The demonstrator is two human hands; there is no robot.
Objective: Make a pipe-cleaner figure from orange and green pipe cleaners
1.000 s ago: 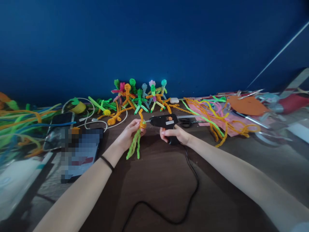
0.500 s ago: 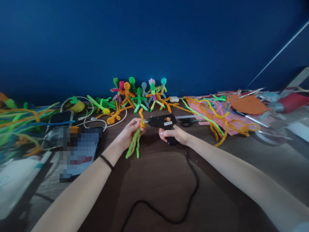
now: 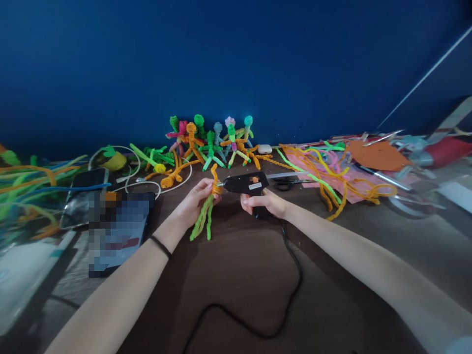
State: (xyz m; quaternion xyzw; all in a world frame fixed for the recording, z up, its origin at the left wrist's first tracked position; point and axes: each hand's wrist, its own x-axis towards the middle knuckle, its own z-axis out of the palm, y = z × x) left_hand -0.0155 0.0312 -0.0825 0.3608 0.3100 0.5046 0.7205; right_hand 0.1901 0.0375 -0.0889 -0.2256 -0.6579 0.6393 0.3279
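Note:
My left hand (image 3: 197, 199) pinches an orange and green pipe-cleaner figure (image 3: 205, 216), its orange tip up and several green strands hanging down. A black hot glue gun (image 3: 245, 183) is in my right hand (image 3: 263, 201), fingers wrapped round its handle. The gun's nozzle points left, at the orange part of the figure; whether it touches, I cannot tell. A clear glue stick sticks out of the gun's back. Part of the figure lies hidden behind my left fingers.
Several finished pipe-cleaner figures (image 3: 210, 147) stand along the blue wall. Phones (image 3: 121, 236) and loose pipe cleaners lie left. To the right are scissors (image 3: 283, 184), more pipe cleaners (image 3: 328, 191) and orange paper (image 3: 378, 156). The gun's black cord (image 3: 239, 322) loops across the table front.
The whole view has shifted slightly. Both hands, the glue gun and the figure keep nearly the same position relative to each other.

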